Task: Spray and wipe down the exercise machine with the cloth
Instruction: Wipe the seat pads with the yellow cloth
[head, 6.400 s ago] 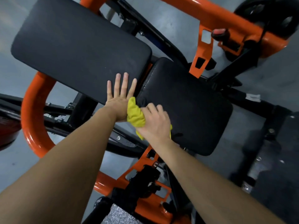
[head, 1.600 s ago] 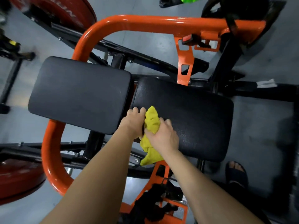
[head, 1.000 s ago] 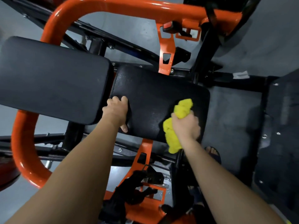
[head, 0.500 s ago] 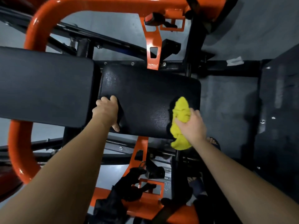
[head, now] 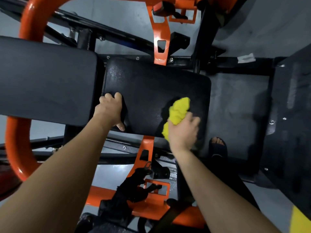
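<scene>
Seat pad (head: 151, 84) over floor (head: 235, 98), edge in left hand's (head: 109, 111) grip, cloth (head: 179, 109) in right hand's (head: 183, 132).

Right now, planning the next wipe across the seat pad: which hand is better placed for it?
The right hand: it grips the yellow cloth against the seat pad. The left hand holds no cloth; it grips the pad's other end.
</scene>
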The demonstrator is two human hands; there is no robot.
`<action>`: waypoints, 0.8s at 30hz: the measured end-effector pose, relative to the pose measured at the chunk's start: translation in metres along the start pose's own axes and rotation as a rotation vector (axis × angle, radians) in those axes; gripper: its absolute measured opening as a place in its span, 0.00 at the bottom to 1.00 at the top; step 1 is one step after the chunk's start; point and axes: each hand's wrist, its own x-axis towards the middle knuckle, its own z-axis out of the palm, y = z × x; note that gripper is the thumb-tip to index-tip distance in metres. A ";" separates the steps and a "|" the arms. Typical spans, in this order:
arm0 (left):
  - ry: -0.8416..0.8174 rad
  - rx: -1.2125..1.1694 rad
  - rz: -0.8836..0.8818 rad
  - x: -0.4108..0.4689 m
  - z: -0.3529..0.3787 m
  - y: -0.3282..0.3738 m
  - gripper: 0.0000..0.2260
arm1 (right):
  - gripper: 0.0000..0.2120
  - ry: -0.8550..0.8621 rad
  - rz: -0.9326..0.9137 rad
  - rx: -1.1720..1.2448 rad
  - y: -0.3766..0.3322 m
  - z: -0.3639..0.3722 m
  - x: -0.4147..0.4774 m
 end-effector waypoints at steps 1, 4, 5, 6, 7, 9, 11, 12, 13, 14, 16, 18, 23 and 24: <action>0.009 -0.015 0.005 0.000 0.001 0.000 0.47 | 0.29 -0.023 -0.082 0.015 -0.021 0.009 -0.016; 0.073 -0.150 0.026 0.003 0.006 -0.007 0.35 | 0.25 -0.175 -0.413 0.167 -0.075 0.033 -0.059; 0.101 -0.181 0.045 0.004 0.009 -0.013 0.30 | 0.24 -0.213 -0.499 0.203 -0.084 0.039 -0.067; 0.124 -0.188 0.083 0.007 0.011 -0.019 0.30 | 0.24 -0.234 -0.545 0.209 -0.086 0.042 -0.067; 0.123 -0.175 0.115 0.007 0.015 -0.024 0.35 | 0.25 -0.254 -0.561 0.204 -0.083 0.043 -0.063; 0.128 -0.192 0.150 0.003 0.013 -0.028 0.41 | 0.27 -0.269 -0.578 0.141 -0.063 0.036 -0.044; 0.090 -0.188 0.148 -0.003 0.006 -0.025 0.42 | 0.28 -0.264 -0.596 0.033 -0.030 0.024 -0.020; 0.075 -0.167 0.145 -0.007 0.003 -0.022 0.43 | 0.28 -0.254 -0.585 -0.012 -0.011 0.017 -0.008; 0.055 -0.148 0.132 -0.008 0.000 -0.019 0.44 | 0.28 -0.235 -0.553 -0.043 0.009 0.010 0.005; 0.039 -0.132 0.121 -0.008 -0.002 -0.016 0.45 | 0.27 -0.200 -0.497 -0.055 0.031 0.002 0.017; 0.014 -0.101 0.109 -0.008 -0.004 -0.012 0.48 | 0.25 -0.139 -0.333 -0.045 0.072 -0.014 0.038; 0.022 -0.091 0.115 -0.006 -0.002 -0.012 0.50 | 0.25 -0.141 -0.173 -0.065 0.097 -0.027 0.058; 0.052 -0.057 0.149 0.000 0.006 -0.018 0.51 | 0.20 -0.289 0.006 -0.138 0.088 -0.046 0.095; 0.063 -0.042 0.162 0.002 0.007 -0.019 0.52 | 0.19 -0.286 0.022 -0.137 0.081 -0.049 0.095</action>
